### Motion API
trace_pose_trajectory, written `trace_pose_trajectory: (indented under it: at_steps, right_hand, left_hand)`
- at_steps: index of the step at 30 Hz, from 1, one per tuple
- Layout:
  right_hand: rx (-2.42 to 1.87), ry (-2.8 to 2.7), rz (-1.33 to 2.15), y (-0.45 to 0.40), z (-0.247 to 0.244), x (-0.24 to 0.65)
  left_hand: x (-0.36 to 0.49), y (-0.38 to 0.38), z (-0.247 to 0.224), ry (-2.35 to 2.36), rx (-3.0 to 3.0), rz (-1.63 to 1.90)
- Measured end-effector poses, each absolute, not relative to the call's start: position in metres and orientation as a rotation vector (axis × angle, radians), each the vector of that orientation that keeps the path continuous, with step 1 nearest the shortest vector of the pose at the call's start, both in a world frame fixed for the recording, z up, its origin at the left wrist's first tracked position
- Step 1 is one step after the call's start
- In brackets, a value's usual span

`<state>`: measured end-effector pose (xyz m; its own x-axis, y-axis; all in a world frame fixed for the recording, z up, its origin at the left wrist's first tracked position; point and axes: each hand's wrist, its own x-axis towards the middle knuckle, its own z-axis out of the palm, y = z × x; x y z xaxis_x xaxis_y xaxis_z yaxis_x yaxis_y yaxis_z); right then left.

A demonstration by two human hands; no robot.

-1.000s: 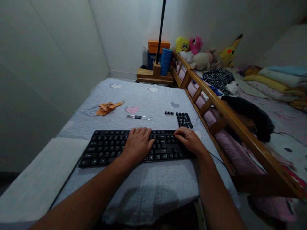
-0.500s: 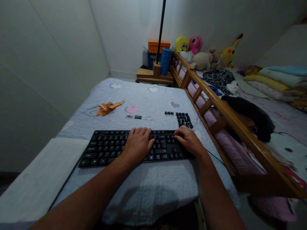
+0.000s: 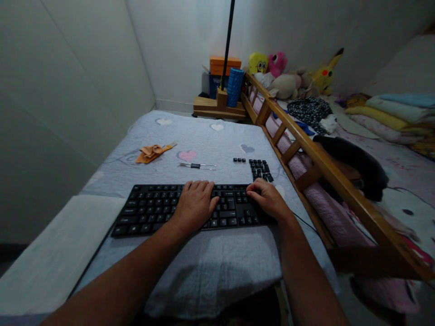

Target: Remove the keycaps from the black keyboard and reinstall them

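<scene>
A black keyboard (image 3: 156, 209) lies across the near part of the cloth-covered surface. My left hand (image 3: 195, 203) rests palm down over its middle keys, fingers stretched forward and thumb out to the side. At the keyboard's right end, my right hand (image 3: 267, 197) is closed, thumb and fingers brought together; whatever is between them is hidden. Behind that hand sit loose black keycaps (image 3: 260, 168) in a block, with a short row of three keycaps (image 3: 239, 160) to their left. A wire keycap puller (image 3: 196, 166) with a dark middle lies behind the keyboard.
An orange cloth (image 3: 149, 153) with a flat brush (image 3: 170, 146) lies at the far left. A white sheet (image 3: 57, 253) covers the left near corner. On the right runs a wooden bed rail (image 3: 306, 156), and a cable (image 3: 306, 222) trails from the keyboard towards it.
</scene>
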<state>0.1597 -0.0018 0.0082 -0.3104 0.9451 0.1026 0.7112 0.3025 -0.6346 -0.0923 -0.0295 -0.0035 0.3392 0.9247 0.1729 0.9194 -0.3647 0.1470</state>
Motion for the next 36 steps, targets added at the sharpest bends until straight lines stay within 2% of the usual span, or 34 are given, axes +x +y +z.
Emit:
trace_pose_trajectory:
  at_steps: [36]
  right_hand:
    - [-1.538,-2.2,0.529,0.0013,0.0049,0.1525]
  left_hand:
    - [-0.0925,-0.0294,-0.0043,1.752,2.555,0.384]
